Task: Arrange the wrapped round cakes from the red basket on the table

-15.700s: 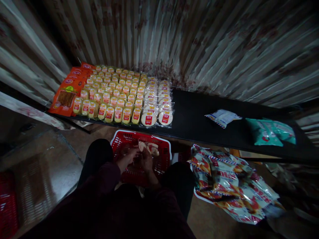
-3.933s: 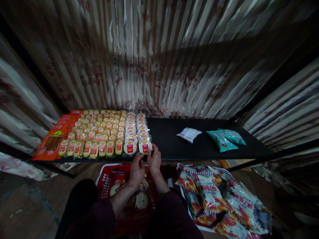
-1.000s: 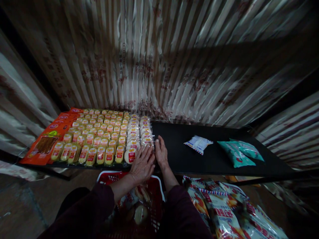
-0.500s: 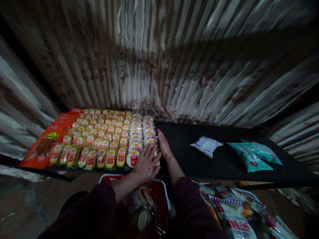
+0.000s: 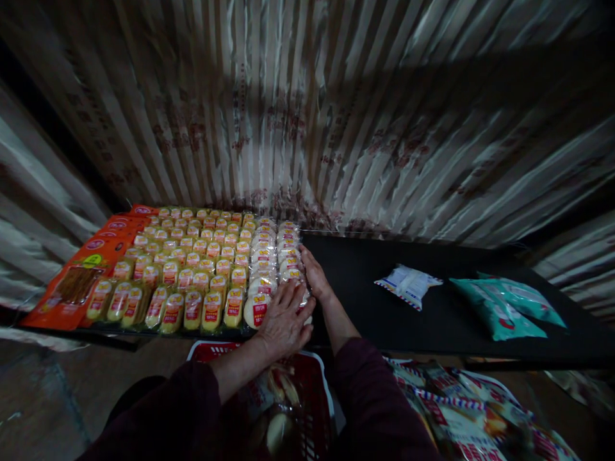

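My left hand (image 5: 284,320) lies palm down, fingers a little spread, on the front packs of the rightmost row of round white wrapped cakes (image 5: 289,253). Against the right side of that row rests my right hand (image 5: 314,275), its fingers stretched out along the packs. Another row of white cakes (image 5: 259,308) stands just to the left. Further left are several rows of yellow wrapped cakes (image 5: 211,312), and orange bags (image 5: 77,282) lie at the far left end of the black shelf (image 5: 346,275).
A white and blue packet (image 5: 408,285) and teal packets (image 5: 502,307) lie on the right part of the shelf. Below it are a red basket (image 5: 321,397) holding packs and a heap of printed bags (image 5: 475,410). A striped curtain (image 5: 298,128) hangs behind.
Both hands remain at the right row of white cakes, nearly unchanged. The view has shifted slightly, so the packets on the right appear further right and the orange bags further left.
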`<act>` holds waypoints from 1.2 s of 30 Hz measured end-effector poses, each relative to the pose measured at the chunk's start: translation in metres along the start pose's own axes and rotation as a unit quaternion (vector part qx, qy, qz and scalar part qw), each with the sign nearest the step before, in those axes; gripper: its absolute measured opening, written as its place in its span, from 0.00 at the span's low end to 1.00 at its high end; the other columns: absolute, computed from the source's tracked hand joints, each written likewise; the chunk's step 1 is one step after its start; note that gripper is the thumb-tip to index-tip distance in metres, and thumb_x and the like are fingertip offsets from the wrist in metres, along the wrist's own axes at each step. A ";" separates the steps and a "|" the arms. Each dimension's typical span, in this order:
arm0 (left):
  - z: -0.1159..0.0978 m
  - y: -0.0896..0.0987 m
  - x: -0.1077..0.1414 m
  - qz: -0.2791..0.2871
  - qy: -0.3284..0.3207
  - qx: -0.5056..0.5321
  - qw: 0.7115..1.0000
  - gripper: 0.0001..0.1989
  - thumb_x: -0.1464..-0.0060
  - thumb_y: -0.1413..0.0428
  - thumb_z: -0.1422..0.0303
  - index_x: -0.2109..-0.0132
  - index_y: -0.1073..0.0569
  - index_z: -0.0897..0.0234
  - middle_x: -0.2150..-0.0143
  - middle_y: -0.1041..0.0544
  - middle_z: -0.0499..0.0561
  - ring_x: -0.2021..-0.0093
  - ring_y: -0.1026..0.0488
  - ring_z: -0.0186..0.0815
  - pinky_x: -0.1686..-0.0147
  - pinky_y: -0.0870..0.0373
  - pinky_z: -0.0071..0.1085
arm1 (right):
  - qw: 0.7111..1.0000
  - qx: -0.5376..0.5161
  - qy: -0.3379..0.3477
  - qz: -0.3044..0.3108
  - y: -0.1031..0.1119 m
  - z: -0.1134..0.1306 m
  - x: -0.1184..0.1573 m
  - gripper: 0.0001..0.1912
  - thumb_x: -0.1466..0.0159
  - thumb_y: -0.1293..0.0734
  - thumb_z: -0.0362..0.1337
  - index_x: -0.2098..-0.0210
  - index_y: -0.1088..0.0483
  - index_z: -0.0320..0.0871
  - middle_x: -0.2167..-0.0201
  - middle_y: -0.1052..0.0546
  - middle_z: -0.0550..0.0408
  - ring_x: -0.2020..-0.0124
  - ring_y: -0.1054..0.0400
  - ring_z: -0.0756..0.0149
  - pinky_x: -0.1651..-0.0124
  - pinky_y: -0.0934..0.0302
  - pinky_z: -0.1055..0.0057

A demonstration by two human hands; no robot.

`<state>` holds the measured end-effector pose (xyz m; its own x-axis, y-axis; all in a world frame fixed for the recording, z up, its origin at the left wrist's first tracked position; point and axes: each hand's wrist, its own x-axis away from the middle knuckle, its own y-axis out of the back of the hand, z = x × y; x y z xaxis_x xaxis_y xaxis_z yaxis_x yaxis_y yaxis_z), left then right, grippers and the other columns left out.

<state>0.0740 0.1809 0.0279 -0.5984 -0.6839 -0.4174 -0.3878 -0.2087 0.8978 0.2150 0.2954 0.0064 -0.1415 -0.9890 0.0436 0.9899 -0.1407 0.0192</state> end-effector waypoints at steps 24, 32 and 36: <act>0.002 -0.004 0.003 -0.042 -0.017 0.026 0.999 0.31 0.46 0.47 0.58 0.36 0.41 0.61 0.32 0.46 0.60 0.31 0.57 0.52 0.36 0.56 0.54 | 0.995 0.064 0.042 -0.057 0.008 0.007 -0.030 0.36 0.41 0.43 0.62 0.41 0.36 0.46 0.38 0.35 0.52 0.38 0.41 0.59 0.36 0.48 0.58; 0.006 -0.005 0.002 -0.030 -0.024 0.027 0.999 0.32 0.47 0.46 0.57 0.37 0.40 0.63 0.31 0.48 0.61 0.31 0.58 0.54 0.35 0.57 0.54 | 0.994 0.084 0.034 -0.060 -0.003 0.014 -0.057 0.39 0.42 0.42 0.62 0.41 0.36 0.42 0.38 0.37 0.49 0.35 0.46 0.57 0.33 0.56 0.58; 0.008 -0.008 0.001 -0.034 -0.009 0.027 0.999 0.29 0.45 0.48 0.57 0.39 0.38 0.64 0.32 0.46 0.62 0.32 0.54 0.54 0.36 0.55 0.54 | 0.997 0.053 0.041 -0.044 -0.011 0.017 -0.059 0.33 0.41 0.40 0.59 0.45 0.31 0.44 0.42 0.30 0.51 0.38 0.40 0.55 0.35 0.49 0.56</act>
<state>0.0713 0.1876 0.0190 -0.5821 -0.6563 -0.4800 -0.4645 -0.2161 0.8588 0.2123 0.3565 0.0203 -0.2214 -0.9741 -0.0454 0.9662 -0.2254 0.1249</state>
